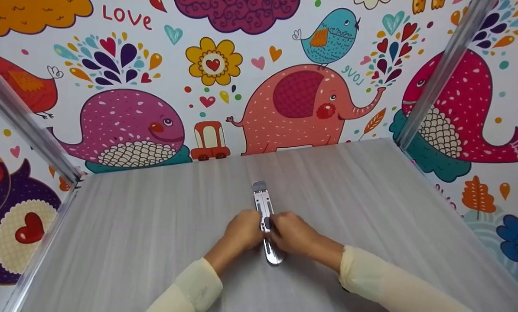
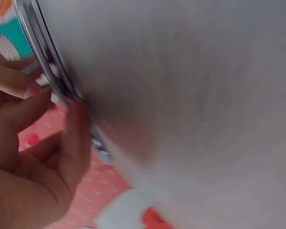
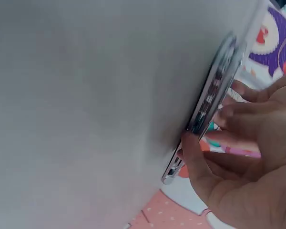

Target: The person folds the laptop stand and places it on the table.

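A long, narrow silver metal piece with slots, which looks like a folded laptop stand [image 1: 264, 203], lies on the table, pointing away from the body. My left hand [image 1: 245, 228] pinches its left edge near the middle. From the other side, my right hand [image 1: 296, 233] grips the right edge at about the same height. In the left wrist view, the thumb and fingertips of the left hand [image 2: 43, 157] meet the stand's side. The right wrist view shows the right hand [image 3: 248, 152] with thumb and fingers at the stand's edge. Parts of its middle are hidden by the hands.
The grey wood-grain table [image 1: 154, 216] extends around the stand. Behind it stands a wall [image 1: 224, 26] printed with cartoon animals. Metal posts [image 1: 436, 82] rise at the table's far corners, and a metal rail runs along the left edge.
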Motion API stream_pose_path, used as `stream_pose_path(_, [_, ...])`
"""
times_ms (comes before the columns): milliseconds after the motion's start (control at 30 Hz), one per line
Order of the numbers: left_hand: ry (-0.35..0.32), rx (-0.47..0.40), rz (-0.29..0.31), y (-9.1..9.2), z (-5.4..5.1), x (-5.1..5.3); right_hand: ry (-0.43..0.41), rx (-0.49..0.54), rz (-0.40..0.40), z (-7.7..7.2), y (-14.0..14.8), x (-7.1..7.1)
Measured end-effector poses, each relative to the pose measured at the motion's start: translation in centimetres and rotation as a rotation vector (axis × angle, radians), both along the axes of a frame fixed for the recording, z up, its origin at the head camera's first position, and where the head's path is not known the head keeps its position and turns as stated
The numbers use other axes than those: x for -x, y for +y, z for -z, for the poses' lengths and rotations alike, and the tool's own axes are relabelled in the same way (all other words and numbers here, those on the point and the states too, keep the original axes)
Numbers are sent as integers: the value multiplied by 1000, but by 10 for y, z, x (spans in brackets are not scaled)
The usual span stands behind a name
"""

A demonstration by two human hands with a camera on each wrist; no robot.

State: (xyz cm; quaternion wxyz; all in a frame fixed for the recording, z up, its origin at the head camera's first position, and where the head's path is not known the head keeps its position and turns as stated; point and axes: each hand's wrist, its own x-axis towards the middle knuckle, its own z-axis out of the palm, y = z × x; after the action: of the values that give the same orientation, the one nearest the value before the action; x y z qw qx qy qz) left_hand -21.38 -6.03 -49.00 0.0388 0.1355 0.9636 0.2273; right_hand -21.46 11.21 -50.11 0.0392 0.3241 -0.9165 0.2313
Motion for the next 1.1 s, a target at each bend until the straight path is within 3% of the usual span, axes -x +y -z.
stream_pose_path(100, [48, 147, 85, 2, -5, -26, 2, -131, -90, 0, 14, -16])
stream_pose_path(167, [52, 209, 111, 5, -4, -42, 12, -240, -123, 3, 24, -26])
stream_pose_path(233, [60, 274, 105, 9, -1, -52, 47, -327, -134, 7, 30, -32])
stream_pose_path(333, [95, 338, 62, 14, 7, -59, 111, -360, -134, 12, 31, -34])
stream_pose_path(433, [126, 351, 34, 17, 13, -57, 176, -355, -116, 14, 30, -31])
stream_pose_path(567, [117, 290, 22, 14, 17, -43, 225, -337, -74, 16, 27, -20])
stream_pose_path(767, [56, 219, 2, 8, 18, -19, 188, -270, -39, 16, 23, 0])
stream_pose_path(933, [12, 150, 0, 7, 19, -15, 175, -251, -54, 18, 22, 3])
stream_pose_path(1100, [35, 134, 5, 6, 18, -16, 189, -243, -55, 20, 20, 4])
